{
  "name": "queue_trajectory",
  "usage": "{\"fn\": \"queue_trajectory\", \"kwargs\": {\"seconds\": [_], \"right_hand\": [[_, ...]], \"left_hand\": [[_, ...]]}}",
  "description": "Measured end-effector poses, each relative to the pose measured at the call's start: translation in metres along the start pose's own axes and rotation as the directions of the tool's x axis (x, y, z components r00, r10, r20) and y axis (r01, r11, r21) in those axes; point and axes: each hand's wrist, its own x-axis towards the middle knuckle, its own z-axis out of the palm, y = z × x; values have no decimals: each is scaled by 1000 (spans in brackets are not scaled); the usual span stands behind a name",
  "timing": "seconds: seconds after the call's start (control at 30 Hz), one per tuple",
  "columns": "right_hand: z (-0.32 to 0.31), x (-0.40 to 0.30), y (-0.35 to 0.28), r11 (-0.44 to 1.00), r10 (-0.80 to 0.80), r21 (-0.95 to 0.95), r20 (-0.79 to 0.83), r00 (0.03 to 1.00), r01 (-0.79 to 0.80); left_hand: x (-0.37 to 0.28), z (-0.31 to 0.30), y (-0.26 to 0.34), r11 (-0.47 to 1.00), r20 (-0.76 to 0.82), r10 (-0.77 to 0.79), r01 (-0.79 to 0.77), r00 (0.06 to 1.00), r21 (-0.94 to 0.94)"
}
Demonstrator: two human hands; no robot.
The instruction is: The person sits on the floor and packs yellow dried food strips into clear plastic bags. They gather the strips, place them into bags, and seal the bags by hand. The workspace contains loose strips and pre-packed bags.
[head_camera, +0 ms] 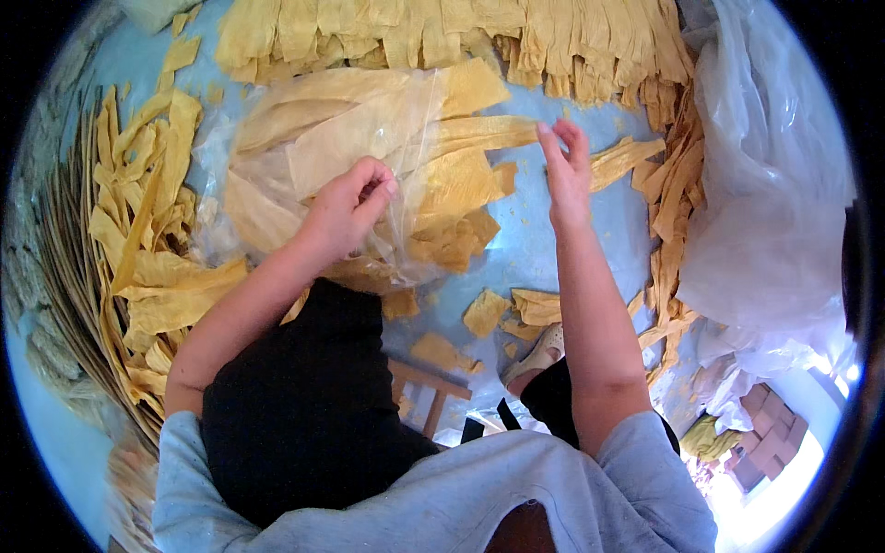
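Note:
A clear plastic bag [276, 162] lies in front of me, packed with yellow wrinkled sheets that look like tofu skin. My left hand [349, 207] is over the bag, thumb and fingers pinched together on its thin film near the mouth. Out of that mouth, on the right, stick several yellow sheets [453, 183]. One long yellow strip [487, 133] reaches from the bag to my right hand [570, 162], whose fingertips close at its end. Another yellow piece [622, 162] lies just right of that hand.
Rows of hanging-edged yellow sheets [442, 31] fill the far side. A tangled pile of strips [152, 207] and thin sticks [66, 228] lie left. Large plastic sheeting [767, 173] stands right. Scraps [487, 311] litter the blue surface [567, 263] near a wooden stool [432, 387].

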Motion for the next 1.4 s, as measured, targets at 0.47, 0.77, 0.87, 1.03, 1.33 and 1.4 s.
{"fn": "queue_trajectory", "kwargs": {"seconds": [0.47, 0.77, 0.87, 1.03, 1.33, 1.4], "right_hand": [[9, -100, -33, 987, 158, -87, 645, 748, -133], [-31, -99, 17, 772, 394, 144, 657, 643, -620], [-48, -76, 18, 720, 428, 250, 573, 699, -647], [-99, -52, 42, 604, 518, 421, 438, 735, -677], [14, -101, -13, 849, 384, 122, 527, 758, -514], [23, -87, -14, 914, 341, 9, 526, 779, -406]], "left_hand": [[17, -63, -9, 996, -315, 37, -9, 948, 91], [-25, -146, -133, 784, -288, -539, 346, 792, -516], [-32, -145, -117, 749, -253, -577, 380, 776, -544], [-32, -142, -120, 833, -281, -485, 338, 828, -439], [-32, -131, -105, 902, -273, -403, 329, 874, -280], [-34, -134, -84, 876, -310, -466, 384, 829, -291]]}}
